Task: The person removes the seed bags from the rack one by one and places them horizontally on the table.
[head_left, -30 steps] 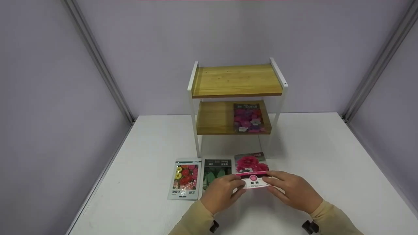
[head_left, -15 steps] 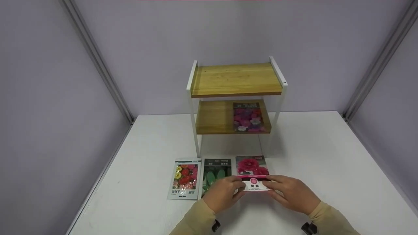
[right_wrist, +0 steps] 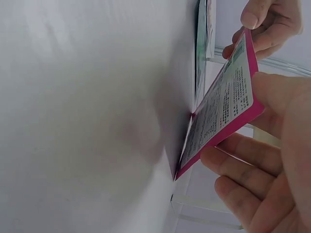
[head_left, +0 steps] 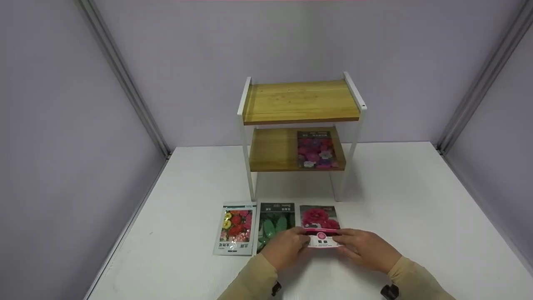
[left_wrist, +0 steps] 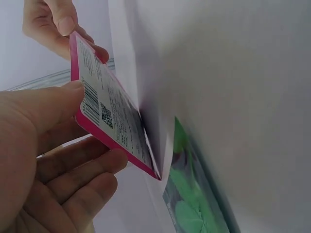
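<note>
Pink-edged seed packet (head_left: pixel 320 227) with a magenta bloom, your left hand (head_left: pixel 286 249) and right hand (head_left: pixel 366 249) pinching its near corners, far edge on the table (head_left: pixel 416 216), drawn nearer you than a second ago.

White table (head_left: pixel 416 216) w/ shelf rack (head_left: pixel 300 125), 3 seed packets (head_left: pixel 276 227).

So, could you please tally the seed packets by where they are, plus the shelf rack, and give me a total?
Seed packets lying flat on the table: 2, red-and-yellow flowers and green leaves.
Seed packet held by both hands, far edge on the table: 1, pink flower.
Seed packet on the lower shelf: 1, purple flowers.
Two-tier wooden rack: 1.
Total: 5 things, 4 of them packets.
</note>
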A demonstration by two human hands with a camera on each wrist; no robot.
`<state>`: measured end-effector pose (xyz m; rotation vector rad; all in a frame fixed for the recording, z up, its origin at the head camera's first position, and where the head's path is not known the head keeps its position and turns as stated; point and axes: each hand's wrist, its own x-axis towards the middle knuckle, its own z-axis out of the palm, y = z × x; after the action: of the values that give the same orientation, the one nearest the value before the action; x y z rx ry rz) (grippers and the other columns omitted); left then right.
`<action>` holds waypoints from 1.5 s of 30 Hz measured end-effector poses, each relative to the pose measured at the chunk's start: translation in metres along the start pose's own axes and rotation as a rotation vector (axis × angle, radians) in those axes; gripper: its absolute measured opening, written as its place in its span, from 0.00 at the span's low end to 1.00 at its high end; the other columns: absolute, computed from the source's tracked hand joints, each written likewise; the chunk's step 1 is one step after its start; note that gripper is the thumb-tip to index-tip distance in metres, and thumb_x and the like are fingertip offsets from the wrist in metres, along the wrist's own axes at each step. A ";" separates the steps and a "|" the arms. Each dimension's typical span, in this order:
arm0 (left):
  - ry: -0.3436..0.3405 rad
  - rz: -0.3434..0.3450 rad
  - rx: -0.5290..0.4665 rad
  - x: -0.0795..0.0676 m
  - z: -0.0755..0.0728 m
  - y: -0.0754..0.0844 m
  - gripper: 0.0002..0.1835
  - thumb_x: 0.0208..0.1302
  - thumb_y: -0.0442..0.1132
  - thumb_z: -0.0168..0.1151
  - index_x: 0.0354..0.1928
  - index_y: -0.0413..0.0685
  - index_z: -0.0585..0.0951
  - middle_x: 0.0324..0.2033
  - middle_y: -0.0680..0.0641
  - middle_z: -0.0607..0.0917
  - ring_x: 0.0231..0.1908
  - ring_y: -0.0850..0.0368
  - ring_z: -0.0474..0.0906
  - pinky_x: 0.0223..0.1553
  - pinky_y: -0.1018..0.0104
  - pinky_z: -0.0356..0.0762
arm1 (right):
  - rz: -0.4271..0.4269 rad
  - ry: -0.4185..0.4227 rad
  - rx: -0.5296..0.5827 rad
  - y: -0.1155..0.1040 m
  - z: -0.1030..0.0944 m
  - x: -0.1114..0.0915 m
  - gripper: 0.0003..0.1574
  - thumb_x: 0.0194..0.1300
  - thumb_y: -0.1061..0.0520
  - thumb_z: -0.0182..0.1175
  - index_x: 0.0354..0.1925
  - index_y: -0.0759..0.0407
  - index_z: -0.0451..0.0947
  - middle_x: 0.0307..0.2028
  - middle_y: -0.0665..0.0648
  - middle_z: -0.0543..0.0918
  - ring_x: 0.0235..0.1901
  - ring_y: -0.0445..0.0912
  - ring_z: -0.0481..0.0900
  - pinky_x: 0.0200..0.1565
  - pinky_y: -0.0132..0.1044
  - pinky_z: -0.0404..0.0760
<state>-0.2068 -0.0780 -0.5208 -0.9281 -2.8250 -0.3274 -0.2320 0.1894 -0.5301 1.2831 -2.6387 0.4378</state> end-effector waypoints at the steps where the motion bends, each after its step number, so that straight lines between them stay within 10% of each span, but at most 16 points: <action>1: -0.007 -0.003 0.000 0.000 0.001 0.000 0.10 0.64 0.44 0.65 0.45 0.53 0.86 0.48 0.51 0.84 0.47 0.60 0.81 0.46 0.70 0.80 | -0.002 -0.006 0.001 0.000 0.001 0.000 0.21 0.68 0.44 0.58 0.53 0.51 0.82 0.53 0.54 0.82 0.50 0.48 0.81 0.48 0.45 0.82; 23: -0.173 -0.036 0.086 0.007 0.013 -0.002 0.08 0.58 0.39 0.69 0.40 0.58 0.87 0.37 0.57 0.86 0.34 0.66 0.82 0.36 0.75 0.80 | 0.004 -0.112 0.011 0.001 0.013 0.007 0.19 0.71 0.46 0.55 0.50 0.54 0.83 0.51 0.56 0.83 0.51 0.50 0.81 0.50 0.48 0.80; 45: -0.159 -0.045 0.104 0.006 0.022 -0.002 0.07 0.59 0.39 0.68 0.39 0.59 0.88 0.36 0.57 0.87 0.33 0.65 0.83 0.35 0.73 0.81 | 0.093 -0.221 0.035 0.001 0.020 0.013 0.20 0.60 0.45 0.66 0.47 0.53 0.85 0.53 0.57 0.82 0.53 0.52 0.79 0.51 0.50 0.79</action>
<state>-0.2140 -0.0706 -0.5413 -0.9083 -2.9774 -0.1149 -0.2413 0.1737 -0.5453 1.2907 -2.8949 0.3764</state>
